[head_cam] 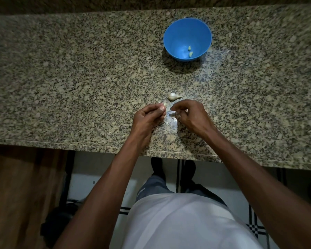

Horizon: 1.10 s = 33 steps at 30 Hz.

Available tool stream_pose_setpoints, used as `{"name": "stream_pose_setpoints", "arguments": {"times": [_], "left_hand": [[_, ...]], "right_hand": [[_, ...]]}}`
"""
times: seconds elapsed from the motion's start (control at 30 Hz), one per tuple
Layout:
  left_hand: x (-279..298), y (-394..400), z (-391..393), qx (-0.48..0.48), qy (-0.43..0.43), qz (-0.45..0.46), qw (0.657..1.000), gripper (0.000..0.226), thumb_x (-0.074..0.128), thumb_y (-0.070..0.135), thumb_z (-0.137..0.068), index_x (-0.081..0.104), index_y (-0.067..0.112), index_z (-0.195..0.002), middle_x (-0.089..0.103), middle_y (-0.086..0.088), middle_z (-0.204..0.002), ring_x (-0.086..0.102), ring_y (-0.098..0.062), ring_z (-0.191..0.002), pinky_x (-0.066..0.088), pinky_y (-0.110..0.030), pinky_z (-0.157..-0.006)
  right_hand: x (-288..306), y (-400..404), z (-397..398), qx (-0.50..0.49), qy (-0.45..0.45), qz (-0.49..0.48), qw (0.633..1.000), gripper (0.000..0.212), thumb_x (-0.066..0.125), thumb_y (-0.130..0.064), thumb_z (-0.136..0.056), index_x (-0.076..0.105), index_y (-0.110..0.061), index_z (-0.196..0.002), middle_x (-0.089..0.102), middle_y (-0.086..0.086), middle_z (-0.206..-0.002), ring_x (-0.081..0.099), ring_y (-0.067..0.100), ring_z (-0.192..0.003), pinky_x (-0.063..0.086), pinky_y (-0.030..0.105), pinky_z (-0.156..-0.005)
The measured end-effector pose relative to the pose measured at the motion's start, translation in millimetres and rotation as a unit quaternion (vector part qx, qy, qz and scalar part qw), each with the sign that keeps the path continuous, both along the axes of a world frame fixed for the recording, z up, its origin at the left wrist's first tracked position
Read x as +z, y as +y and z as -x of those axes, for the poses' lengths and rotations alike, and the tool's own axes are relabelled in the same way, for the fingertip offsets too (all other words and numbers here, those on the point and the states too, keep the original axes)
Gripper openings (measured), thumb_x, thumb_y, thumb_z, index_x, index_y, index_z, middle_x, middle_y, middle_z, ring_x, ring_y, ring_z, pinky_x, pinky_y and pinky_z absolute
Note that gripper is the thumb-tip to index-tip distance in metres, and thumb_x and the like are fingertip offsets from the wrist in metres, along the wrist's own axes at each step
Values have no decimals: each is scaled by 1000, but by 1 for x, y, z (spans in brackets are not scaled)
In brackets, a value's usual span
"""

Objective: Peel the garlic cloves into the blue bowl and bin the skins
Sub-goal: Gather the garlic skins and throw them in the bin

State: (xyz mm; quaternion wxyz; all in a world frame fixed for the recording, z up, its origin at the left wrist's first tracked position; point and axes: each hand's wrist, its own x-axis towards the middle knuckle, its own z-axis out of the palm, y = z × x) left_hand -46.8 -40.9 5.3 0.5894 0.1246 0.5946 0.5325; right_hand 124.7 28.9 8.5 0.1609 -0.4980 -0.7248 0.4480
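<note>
A: Where was the clove?

B: Pinched at the left hand fingertips, thumb on top, just above the counter near its front edge. Only a pale tip showed, poking toward one o'clock; its long axis I could not tell.

A: And the right hand?

B: Just beside the left, at its three o'clock, fingers curled down over something small and pale on the stone. What it gripped, I could not tell.

A: Other garlic?

B: An unpeeled piece lay at twelve o'clock from the hands, its thin end pointing to three o'clock. Farther at twelve stood the bowl with two peeled cloves near its front wall.

A: The surface?

B: Speckled granite, shiny by the hands. Below its edge were pale floor tiles with dark lines, and brown wood at eight o'clock.
</note>
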Motion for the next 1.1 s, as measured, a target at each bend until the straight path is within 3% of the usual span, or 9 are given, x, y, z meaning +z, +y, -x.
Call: {"name": "stream_pose_setpoints", "arguments": {"times": [0.07,0.17,0.33,0.43,0.6,0.73,0.87,1.0,1.1], "left_hand": [[-1,0,1,-24,37,-2,999,19,79,2,-86,75,3,-105,78,-9,-104,73,-24,-99,60,-36,-94],[0,3,-2,-66,111,-14,992,27,83,6,-84,74,-1,-109,78,-12,-108,75,-24,-103,60,-34,-89],[3,13,-10,-99,180,-10,979,35,90,13,-77,71,0,-104,77,-13,-102,76,-21,-94,62,-28,-79],[2,17,-13,-98,203,-15,974,27,89,19,-81,71,5,-97,77,-8,-92,75,-16,-84,60,-25,-72],[-2,17,-12,-105,267,-19,958,18,80,30,-91,78,12,-93,78,-2,-80,74,-15,-74,62,-28,-71],[-10,19,-7,-95,365,0,926,21,70,26,-99,76,16,-116,77,2,-99,74,-15,-87,64,-37,-78],[-16,20,-3,-88,440,8,894,23,71,22,-97,72,20,-120,72,3,-115,66,-6,-96,61,-34,-85],[-21,18,3,-68,476,8,877,26,71,19,-96,67,21,-121,66,1,-120,65,-12,-104,60,-42,-93],[-24,14,4,-78,522,10,849,24,69,19,-97,64,19,-121,57,2,-122,61,-15,-108,57,-43,-98]], "right_hand": [[2,1,1,-40,45,67,996,24,60,-5,-101,79,-15,-111,70,1,-132,72,14,-99,64,39,-81],[5,4,1,-94,179,214,956,15,72,-15,-99,78,-10,-111,78,5,-112,76,25,-101,64,40,-84],[5,5,-10,-115,206,241,941,17,82,-15,-89,80,-6,-102,79,11,-104,75,34,-100,61,47,-88],[8,14,-25,-154,202,266,930,17,76,-8,-93,76,-2,-109,77,22,-103,75,28,-83,63,49,-86],[9,65,-59,-209,80,145,964,19,66,0,-97,77,-8,-111,78,13,-106,78,26,-86,65,41,-82],[5,106,-68,-149,-78,26,985,31,61,3,-93,80,-10,-114,76,10,-121,74,21,-104,56,28,-88],[2,112,-68,-107,-105,-1,989,37,57,7,-97,72,-5,-128,68,13,-138,67,23,-122,53,28,-98],[5,95,-79,-189,-57,-44,979,23,73,-8,-95,75,-6,-118,76,10,-119,74,17,-101,60,32,-93],[5,68,-85,-205,-39,-46,977,13,75,-10,-94,77,-8,-107,76,0,-98,71,2,-80,59,16,-73]]}}
